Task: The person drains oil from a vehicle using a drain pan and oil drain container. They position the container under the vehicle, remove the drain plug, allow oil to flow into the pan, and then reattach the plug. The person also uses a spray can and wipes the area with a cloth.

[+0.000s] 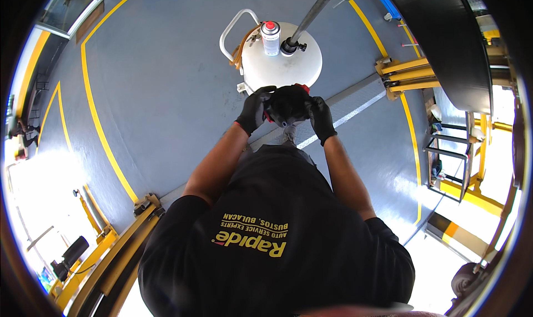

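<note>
Between my gloved hands is a dark black object with red parts at its edges; its kind is hard to make out. My left hand is closed on one side of it, and my right hand grips the opposite side. Both hands wear black gloves. Just beyond them stands a white round tank with a white bent handle. On top of the tank rests a white spray can with a red cap, next to a grey upright pipe.
A tan hose hangs by the tank's handle. Yellow lift arms reach in at the right, below a large black panel. Yellow lines mark the grey floor. Another yellow lift part stands at lower left.
</note>
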A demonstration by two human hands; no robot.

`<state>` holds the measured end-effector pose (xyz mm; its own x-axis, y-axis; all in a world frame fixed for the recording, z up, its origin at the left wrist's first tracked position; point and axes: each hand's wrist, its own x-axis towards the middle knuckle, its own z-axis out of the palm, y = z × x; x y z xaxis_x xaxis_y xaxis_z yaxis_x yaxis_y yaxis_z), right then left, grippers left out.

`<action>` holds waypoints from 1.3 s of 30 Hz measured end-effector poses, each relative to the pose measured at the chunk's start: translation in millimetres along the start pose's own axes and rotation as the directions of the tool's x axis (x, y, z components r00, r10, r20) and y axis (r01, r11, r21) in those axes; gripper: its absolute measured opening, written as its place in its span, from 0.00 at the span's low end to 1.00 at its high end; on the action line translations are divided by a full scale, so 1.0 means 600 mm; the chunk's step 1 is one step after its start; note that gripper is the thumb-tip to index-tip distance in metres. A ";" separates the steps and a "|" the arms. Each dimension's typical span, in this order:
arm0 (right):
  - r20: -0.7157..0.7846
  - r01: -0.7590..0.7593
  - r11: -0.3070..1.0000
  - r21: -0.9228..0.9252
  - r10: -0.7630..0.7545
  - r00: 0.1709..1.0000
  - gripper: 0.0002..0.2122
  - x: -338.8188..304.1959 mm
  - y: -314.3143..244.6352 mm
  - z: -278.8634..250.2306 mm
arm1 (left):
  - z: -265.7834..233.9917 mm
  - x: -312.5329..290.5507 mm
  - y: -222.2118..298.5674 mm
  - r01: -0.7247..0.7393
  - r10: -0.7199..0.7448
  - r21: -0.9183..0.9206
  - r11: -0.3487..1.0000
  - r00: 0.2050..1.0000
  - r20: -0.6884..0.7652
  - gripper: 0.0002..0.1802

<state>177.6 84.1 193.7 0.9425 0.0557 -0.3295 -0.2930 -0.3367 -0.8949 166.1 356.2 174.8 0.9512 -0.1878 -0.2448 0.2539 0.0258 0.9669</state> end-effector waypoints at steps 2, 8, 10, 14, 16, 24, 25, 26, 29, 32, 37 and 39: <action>-0.011 0.065 0.997 -0.039 -0.065 0.998 0.13 0.025 -0.027 -0.003 | -0.015 0.000 -0.014 0.084 -0.125 -0.463 0.882 0.990 -0.059 0.25; 0.058 0.038 0.994 -0.101 -0.032 0.998 0.14 0.238 0.020 -0.019 | -0.089 -0.070 -0.030 0.146 -0.427 -0.653 0.743 0.855 -0.295 0.22; -0.006 -0.148 0.924 -0.353 0.156 0.988 0.19 0.311 0.161 -0.071 | -0.088 -0.091 -0.025 0.281 -0.538 -0.581 0.763 0.776 -0.330 0.19; -0.170 -0.078 0.904 -0.420 0.006 0.985 0.30 0.230 0.193 -0.057 | -0.083 -0.120 -0.117 0.488 -0.645 -0.446 0.750 0.690 -0.329 0.17; -0.084 -0.001 0.898 -0.441 -0.040 0.996 0.29 0.155 0.251 -0.087 | -0.062 -0.104 -0.135 0.556 -0.714 -0.460 0.692 0.623 -0.320 0.17; -0.247 -0.806 0.591 0.042 0.788 0.564 0.17 -0.268 0.507 -0.304 | 0.081 0.158 -0.006 0.010 -0.029 0.557 0.830 0.999 0.025 0.17; -0.318 -0.822 0.547 0.156 0.816 0.482 0.17 -0.318 0.500 -0.314 | 0.096 0.197 -0.008 -0.091 0.134 0.694 0.715 0.991 -0.008 0.15; -0.316 -0.802 0.556 0.217 0.817 0.482 0.16 -0.364 0.498 -0.319 | 0.101 0.215 0.023 -0.146 0.277 0.689 0.710 0.957 -0.083 0.14; -0.313 -0.727 0.588 0.354 0.807 0.500 0.17 -0.460 0.462 -0.287 | 0.089 0.253 0.121 -0.262 0.550 0.680 0.685 0.798 -0.247 0.19; -0.354 -0.629 0.614 0.477 0.790 0.501 0.18 -0.550 0.454 -0.235 | 0.047 0.261 0.129 -0.298 0.676 0.733 0.611 0.679 -0.287 0.18; -0.261 -0.700 0.714 0.018 0.679 0.686 0.16 -0.733 0.583 -0.090 | -0.009 0.253 0.117 -0.140 0.611 0.650 0.747 0.532 -0.587 0.47; -0.172 -0.723 0.671 -0.167 0.702 0.691 0.16 -0.830 0.616 -0.041 | -0.012 0.272 0.126 -0.143 0.707 0.770 0.622 0.523 -0.475 0.58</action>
<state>-396.1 -91.0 34.6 0.4731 -0.3592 -0.8044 -0.8508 -0.4231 -0.3115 341.9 334.8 207.6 0.7606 0.3866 0.5216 -0.1124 -0.7128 0.6923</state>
